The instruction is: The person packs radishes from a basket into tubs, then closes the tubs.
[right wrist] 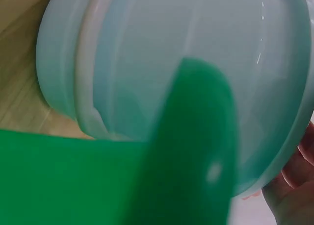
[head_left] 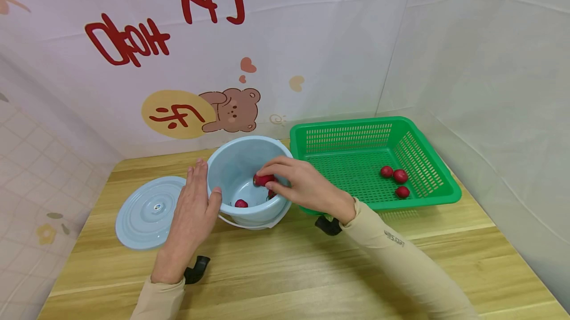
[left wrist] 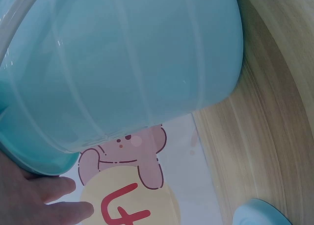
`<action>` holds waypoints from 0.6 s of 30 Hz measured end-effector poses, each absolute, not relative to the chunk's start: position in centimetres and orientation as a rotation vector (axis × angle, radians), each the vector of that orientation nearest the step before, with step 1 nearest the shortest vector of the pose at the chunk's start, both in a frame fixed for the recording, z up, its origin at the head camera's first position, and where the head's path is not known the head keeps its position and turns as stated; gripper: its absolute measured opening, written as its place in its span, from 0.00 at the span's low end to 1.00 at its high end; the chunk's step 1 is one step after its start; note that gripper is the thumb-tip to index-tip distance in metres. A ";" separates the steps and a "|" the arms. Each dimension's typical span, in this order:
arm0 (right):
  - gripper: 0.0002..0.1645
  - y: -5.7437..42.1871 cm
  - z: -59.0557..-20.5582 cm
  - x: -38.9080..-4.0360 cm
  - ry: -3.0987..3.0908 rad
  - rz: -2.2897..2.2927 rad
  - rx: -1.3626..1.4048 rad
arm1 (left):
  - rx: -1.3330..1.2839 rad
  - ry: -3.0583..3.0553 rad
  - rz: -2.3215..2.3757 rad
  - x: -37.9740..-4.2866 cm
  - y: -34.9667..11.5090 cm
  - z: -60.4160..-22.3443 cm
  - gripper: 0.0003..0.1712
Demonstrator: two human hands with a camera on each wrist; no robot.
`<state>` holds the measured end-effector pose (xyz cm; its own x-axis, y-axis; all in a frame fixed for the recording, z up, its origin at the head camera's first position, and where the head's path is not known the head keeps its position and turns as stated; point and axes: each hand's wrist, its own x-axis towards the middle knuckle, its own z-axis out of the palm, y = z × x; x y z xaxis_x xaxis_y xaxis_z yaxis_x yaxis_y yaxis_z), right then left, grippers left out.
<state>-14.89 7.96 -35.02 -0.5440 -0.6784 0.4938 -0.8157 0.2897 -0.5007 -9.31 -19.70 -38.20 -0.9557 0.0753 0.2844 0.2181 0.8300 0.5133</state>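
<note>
In the head view my right hand point(head_left: 307, 184) reaches over the near right rim of a light blue bucket point(head_left: 233, 157) and pinches a red radish point(head_left: 262, 180) inside its mouth. Lower in the bucket lie another radish point(head_left: 241, 204) and one partly hidden behind my right fingers. My left hand point(head_left: 196, 211) touches the bucket's left rim, its fingers extended. The left wrist view shows the bucket's outer wall point(left wrist: 142, 53) with left fingers point(left wrist: 54, 189) by the rim. In the right wrist view, right fingers point(right wrist: 297, 171) are at the rim, their grip hidden.
A green perforated basket point(head_left: 347, 124) stands right of the bucket, holding several radishes point(head_left: 400, 176) at its right end. The bucket's light blue lid point(head_left: 140, 216) lies left on the wooden table point(head_left: 285, 270). Behind is a printed white wall covering point(head_left: 329, 38).
</note>
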 end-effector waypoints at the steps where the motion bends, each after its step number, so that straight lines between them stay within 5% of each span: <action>1: 0.14 7.9 -35.0 -14.9 -2.378 1.076 1.392 | -0.225 -2.760 -0.819 -9.3 -19.7 -38.2 0.40; 18: 0.11 8.3 -35.1 -14.5 -2.363 1.027 1.370 | -0.220 -2.759 -0.827 -9.3 -19.6 -38.2 0.40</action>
